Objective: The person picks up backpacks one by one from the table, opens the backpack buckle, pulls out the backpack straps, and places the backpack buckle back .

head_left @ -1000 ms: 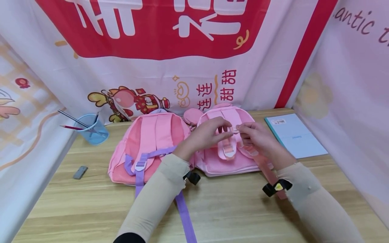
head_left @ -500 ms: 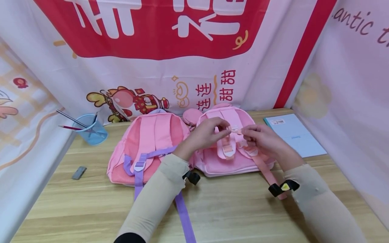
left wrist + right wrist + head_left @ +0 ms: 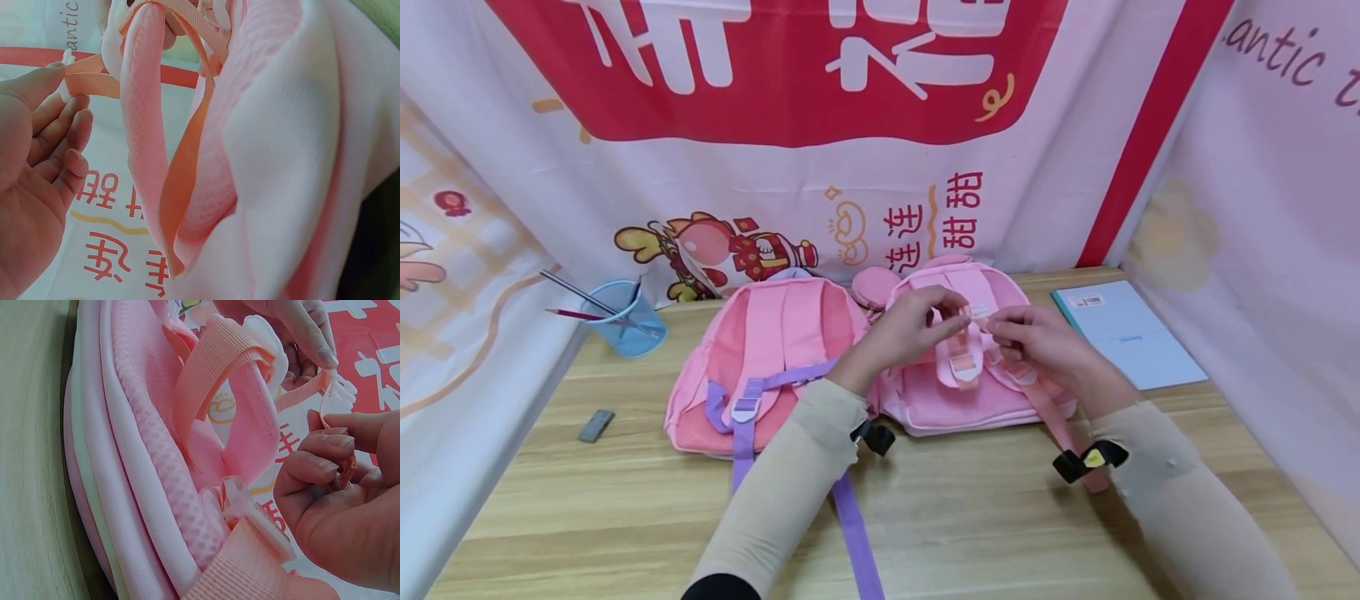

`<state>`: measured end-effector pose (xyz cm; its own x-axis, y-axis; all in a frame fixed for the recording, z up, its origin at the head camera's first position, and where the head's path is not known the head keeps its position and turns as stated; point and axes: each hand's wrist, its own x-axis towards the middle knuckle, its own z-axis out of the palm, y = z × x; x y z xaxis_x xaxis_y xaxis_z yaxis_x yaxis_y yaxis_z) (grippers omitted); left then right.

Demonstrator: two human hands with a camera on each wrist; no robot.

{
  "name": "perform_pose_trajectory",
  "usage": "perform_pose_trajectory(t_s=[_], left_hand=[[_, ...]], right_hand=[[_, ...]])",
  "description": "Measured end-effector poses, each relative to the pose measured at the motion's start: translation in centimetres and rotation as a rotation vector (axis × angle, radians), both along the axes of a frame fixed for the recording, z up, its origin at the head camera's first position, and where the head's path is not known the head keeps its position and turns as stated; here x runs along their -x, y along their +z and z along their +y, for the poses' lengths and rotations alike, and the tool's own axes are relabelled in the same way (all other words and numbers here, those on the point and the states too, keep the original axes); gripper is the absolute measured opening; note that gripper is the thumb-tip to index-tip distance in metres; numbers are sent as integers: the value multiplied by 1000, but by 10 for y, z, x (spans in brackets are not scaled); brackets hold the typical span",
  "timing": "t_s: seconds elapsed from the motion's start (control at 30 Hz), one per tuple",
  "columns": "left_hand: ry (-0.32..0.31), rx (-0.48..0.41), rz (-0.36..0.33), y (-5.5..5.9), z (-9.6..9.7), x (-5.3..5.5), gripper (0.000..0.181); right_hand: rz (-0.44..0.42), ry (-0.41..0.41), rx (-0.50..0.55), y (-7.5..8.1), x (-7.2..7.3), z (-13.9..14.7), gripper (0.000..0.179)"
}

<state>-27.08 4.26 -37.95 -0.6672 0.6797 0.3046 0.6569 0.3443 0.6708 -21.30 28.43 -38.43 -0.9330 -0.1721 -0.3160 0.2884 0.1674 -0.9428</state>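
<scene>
A light pink backpack (image 3: 970,404) lies on the table with its shoulder straps up. My left hand (image 3: 925,321) pinches a white plastic buckle (image 3: 340,390) on an orange webbing strap (image 3: 94,78) between thumb and fingertips. My right hand (image 3: 1030,333), close beside it, pinches a thin peach strap end (image 3: 325,412) that runs to this buckle; its tip is partly hidden in the curled fingers. A second white buckle (image 3: 1022,375) with a long orange strap (image 3: 1060,425) hangs below the right hand.
To the left lies another pink backpack (image 3: 805,325) with purple straps (image 3: 853,525) trailing to the front. A blue mesh pen cup (image 3: 628,325) and grey eraser (image 3: 597,426) sit at the left. A light blue notebook (image 3: 1135,333) lies right; a printed cloth (image 3: 820,200) hangs behind.
My right hand drew away to the right from the left hand, then came back left beside it, still pinching the strap end. The left hand stayed nearly in place on the buckle.
</scene>
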Motion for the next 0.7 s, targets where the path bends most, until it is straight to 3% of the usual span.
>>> perform_pose_trajectory(t_s=[0.43, 0.7], left_hand=[[-13, 0, -25, 0, 0, 0, 23], [-17, -1, -29, 0, 0, 1, 21]], right_hand=[[14, -21, 46, 1, 2, -3, 14], [8, -29, 55, 4, 3, -6, 14]])
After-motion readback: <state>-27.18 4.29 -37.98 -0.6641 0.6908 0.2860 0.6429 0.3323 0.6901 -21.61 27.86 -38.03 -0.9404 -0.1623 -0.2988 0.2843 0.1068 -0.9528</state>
